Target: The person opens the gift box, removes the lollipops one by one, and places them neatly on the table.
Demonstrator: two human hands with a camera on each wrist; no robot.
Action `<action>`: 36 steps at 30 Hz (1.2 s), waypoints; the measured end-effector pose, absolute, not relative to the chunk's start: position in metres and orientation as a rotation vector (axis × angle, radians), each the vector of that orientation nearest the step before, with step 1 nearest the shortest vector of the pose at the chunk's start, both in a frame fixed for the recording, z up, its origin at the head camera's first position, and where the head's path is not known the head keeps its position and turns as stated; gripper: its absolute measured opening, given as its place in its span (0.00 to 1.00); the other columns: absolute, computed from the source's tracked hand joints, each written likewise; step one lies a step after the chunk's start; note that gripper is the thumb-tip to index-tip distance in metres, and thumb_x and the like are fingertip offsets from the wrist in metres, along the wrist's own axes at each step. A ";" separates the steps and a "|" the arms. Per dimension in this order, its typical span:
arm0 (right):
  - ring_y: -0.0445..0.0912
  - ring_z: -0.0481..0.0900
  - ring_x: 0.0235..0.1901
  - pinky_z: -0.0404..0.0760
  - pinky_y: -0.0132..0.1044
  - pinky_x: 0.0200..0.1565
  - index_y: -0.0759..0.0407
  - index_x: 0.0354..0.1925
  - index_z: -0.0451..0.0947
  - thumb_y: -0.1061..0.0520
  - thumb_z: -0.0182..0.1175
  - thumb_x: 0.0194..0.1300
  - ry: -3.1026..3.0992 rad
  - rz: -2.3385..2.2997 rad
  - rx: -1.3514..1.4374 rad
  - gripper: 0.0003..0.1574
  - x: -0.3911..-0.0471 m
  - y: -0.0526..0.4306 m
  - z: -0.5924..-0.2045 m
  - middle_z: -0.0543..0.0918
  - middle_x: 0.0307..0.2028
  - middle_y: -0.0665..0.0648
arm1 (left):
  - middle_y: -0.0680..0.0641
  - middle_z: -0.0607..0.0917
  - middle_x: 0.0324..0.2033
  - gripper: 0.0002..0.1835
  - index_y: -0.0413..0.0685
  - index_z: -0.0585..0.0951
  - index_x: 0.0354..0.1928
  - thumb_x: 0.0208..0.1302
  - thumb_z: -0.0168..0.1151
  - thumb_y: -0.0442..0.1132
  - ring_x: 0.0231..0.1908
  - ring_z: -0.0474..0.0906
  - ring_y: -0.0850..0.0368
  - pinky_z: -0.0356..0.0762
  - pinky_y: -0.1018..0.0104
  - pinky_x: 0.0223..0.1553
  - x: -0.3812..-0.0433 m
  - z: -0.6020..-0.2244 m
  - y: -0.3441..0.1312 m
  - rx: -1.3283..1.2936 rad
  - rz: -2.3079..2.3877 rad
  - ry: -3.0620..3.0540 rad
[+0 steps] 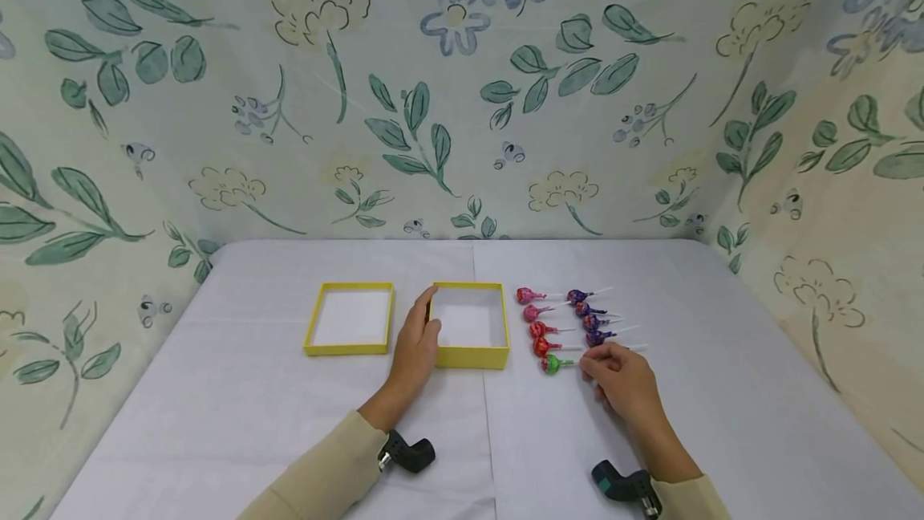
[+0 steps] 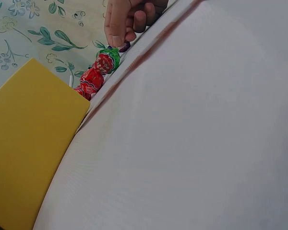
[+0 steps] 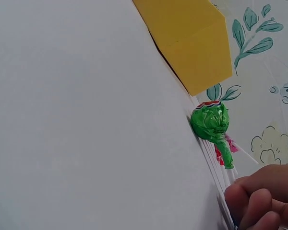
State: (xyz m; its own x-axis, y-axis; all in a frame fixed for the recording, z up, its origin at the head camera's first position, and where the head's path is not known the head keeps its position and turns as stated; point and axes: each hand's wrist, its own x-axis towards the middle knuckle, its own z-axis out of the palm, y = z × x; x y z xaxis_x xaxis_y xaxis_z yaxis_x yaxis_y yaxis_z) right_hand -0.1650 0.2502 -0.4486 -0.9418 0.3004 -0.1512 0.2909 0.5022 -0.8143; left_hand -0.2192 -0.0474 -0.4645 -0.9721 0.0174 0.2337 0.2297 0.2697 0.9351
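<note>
My left hand [image 1: 416, 343] holds the left side of an open yellow box [image 1: 472, 357] with a white inside, its thumb at the rim. To the right, my right hand [image 1: 624, 383] pinches the stick of a green-wrapped lollipop [image 3: 210, 122], the nearest in its column. This green head lies close over the white cloth. Behind it, in the same column, are red lollipops [image 1: 541, 346] and pink lollipops [image 1: 527, 295]. A second column of purple lollipops [image 1: 595, 322] lies beside them, sticks pointing right; my right hand partly covers its near end.
A shallow yellow lid [image 1: 346, 350] with a white inside lies left of the box. White cloth [image 1: 216, 408] covers the table. Floral fabric [image 1: 462, 119] hangs behind the table and along its sides. Each wrist wears a black camera [image 1: 407, 453].
</note>
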 end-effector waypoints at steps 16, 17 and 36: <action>0.44 0.72 0.18 0.73 0.34 0.16 0.59 0.44 0.77 0.54 0.61 0.65 -2.738 1.436 -0.555 0.12 -0.167 0.246 -0.452 0.80 0.25 0.53 | 0.56 0.59 0.71 0.28 0.55 0.59 0.73 0.72 0.40 0.35 0.70 0.52 0.61 0.53 0.55 0.70 -0.220 -0.468 -0.050 -0.215 -1.796 -2.353; 0.44 0.72 0.18 0.73 0.35 0.16 0.59 0.44 0.77 0.54 0.61 0.65 -2.739 1.438 -0.553 0.12 -0.167 0.246 -0.452 0.80 0.25 0.53 | 0.56 0.59 0.71 0.28 0.56 0.60 0.73 0.72 0.40 0.35 0.70 0.52 0.61 0.53 0.54 0.70 -0.220 -0.468 -0.050 -0.213 -1.796 -2.352; 0.45 0.73 0.19 0.74 0.35 0.16 0.60 0.45 0.76 0.53 0.60 0.65 -2.678 1.515 -0.521 0.14 -0.174 0.252 -0.452 0.81 0.26 0.53 | 0.50 0.61 0.70 0.29 0.58 0.60 0.72 0.70 0.45 0.37 0.68 0.58 0.54 0.59 0.51 0.67 -0.231 -0.472 -0.044 -0.202 -1.837 -2.313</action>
